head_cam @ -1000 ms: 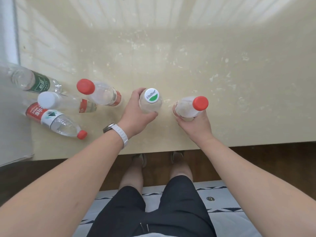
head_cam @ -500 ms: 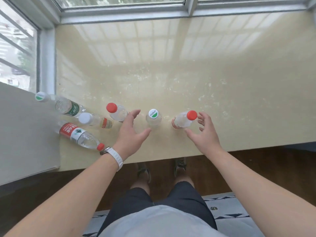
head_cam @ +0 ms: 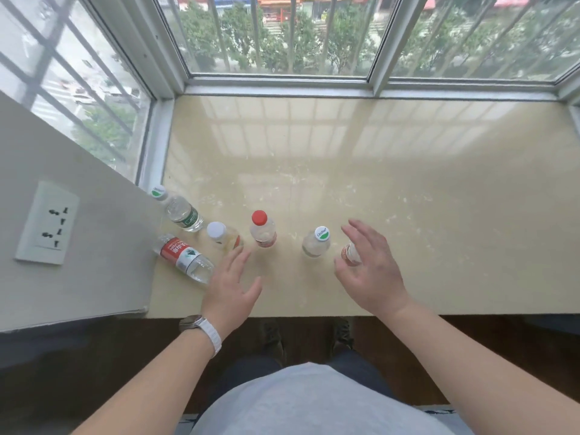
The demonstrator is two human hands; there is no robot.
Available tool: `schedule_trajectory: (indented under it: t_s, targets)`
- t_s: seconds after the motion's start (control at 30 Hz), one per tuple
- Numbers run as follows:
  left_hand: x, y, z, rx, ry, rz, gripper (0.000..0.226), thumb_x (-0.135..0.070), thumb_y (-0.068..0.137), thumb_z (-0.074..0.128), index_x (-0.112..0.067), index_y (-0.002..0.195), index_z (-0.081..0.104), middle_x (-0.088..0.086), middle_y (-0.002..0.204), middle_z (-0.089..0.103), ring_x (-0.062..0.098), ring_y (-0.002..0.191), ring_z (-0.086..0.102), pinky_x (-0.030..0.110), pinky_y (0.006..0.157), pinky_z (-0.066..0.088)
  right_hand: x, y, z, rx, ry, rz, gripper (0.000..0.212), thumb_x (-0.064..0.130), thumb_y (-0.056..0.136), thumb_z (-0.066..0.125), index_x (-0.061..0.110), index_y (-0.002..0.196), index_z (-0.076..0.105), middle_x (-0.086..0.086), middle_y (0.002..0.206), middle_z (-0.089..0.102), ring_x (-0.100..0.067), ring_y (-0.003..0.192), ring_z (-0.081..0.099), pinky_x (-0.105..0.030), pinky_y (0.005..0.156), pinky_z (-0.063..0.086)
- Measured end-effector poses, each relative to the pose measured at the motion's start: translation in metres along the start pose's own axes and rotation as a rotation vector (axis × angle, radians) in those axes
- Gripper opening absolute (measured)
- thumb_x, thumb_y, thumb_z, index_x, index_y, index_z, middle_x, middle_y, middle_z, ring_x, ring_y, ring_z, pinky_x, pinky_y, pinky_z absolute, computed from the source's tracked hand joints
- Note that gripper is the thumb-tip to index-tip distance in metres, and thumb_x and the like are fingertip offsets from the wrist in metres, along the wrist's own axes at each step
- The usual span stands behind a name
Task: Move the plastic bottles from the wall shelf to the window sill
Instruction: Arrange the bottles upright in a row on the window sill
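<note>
Bottles stand and lie on a pale stone sill (head_cam: pixel 376 183) below a barred window, seen from above by the person reaching toward them. The left hand (head_cam: pixel 230 288) hovers over the sill's near edge, palm down, fingers spread and holding nothing; a white watch (head_cam: pixel 201 329) sits on that wrist. The right hand (head_cam: pixel 372 271) is also spread and empty, fingers fanned, raised just above the sill. Partly hidden behind the right hand's fingers is a bottle with a red label (head_cam: pixel 351 255); its cap cannot be seen, and whether the fingers touch it cannot be told. Just left of that hand, between the two hands, stands a clear bottle with a green-and-white cap (head_cam: pixel 316 244). Beyond the left hand's fingertips stands a red-capped bottle (head_cam: pixel 263 230), and beside it, further left, a white-capped bottle (head_cam: pixel 222 238). Left of the left hand a bottle with a red and white label (head_cam: pixel 185 259) lies on its side, its neck end hidden by the hand. Farther off, beyond and left of that hand, a green-labelled bottle (head_cam: pixel 180 211) lies tilted against a grey wall (head_cam: pixel 94 246), which carries a socket plate (head_cam: pixel 47 222).
</note>
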State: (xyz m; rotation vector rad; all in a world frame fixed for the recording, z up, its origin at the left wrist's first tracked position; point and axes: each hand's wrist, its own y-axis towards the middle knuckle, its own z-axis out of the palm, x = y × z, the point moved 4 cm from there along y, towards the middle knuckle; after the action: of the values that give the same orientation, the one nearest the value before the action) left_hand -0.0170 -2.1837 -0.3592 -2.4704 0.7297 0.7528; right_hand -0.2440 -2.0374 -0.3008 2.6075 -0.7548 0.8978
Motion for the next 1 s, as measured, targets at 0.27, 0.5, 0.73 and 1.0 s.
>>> schedule_trajectory:
  t_s: [0.27, 0.5, 0.73, 1.0]
  targets:
    - [0.046, -0.006, -0.028, -0.069, 0.296, 0.002, 0.059, -0.042, 0.08, 0.044, -0.012, 0.126, 0.064, 0.011, 0.126, 0.062, 0.034, 0.112, 0.06, 0.046, 0.087, 0.052, 0.046, -0.004, 0.072, 0.312, -0.257, -0.111, 0.06, 0.048, 0.082, 0.05, 0.013, 0.129, 0.063, -0.009, 0.139, 0.058, -0.03, 0.128, 0.053, -0.046, 0.096, 0.05]
    - [0.078, 0.013, -0.031, -0.024, 0.371, -0.071, 0.053, -0.038, 0.079, 0.071, -0.013, 0.126, 0.063, 0.015, 0.132, 0.06, 0.037, 0.122, 0.056, 0.048, 0.092, 0.05, 0.054, 0.0, 0.121, 0.524, -0.414, -0.016, 0.065, 0.05, 0.095, 0.047, 0.019, 0.151, 0.037, -0.006, 0.161, 0.029, -0.026, 0.147, 0.026, -0.041, 0.117, 0.023]
    - [0.101, 0.032, -0.021, -0.023, 0.304, -0.128, 0.06, -0.035, 0.083, 0.071, -0.007, 0.134, 0.056, 0.016, 0.131, 0.057, 0.037, 0.122, 0.053, 0.046, 0.096, 0.045, 0.044, 0.019, 0.158, 0.518, -0.306, 0.2, 0.073, 0.049, 0.095, 0.052, 0.017, 0.154, 0.023, -0.002, 0.161, 0.024, -0.019, 0.147, 0.02, -0.035, 0.117, 0.02]
    - [0.107, 0.066, 0.001, -0.045, -0.084, -0.277, 0.085, -0.043, 0.087, 0.071, -0.012, 0.153, 0.028, 0.01, 0.152, 0.04, 0.026, 0.139, 0.038, 0.041, 0.114, 0.034, 0.021, 0.05, 0.186, 0.368, 0.074, 0.462, 0.098, 0.046, 0.082, 0.074, 0.027, 0.156, 0.012, 0.005, 0.16, 0.028, -0.016, 0.144, 0.03, -0.037, 0.113, 0.033]
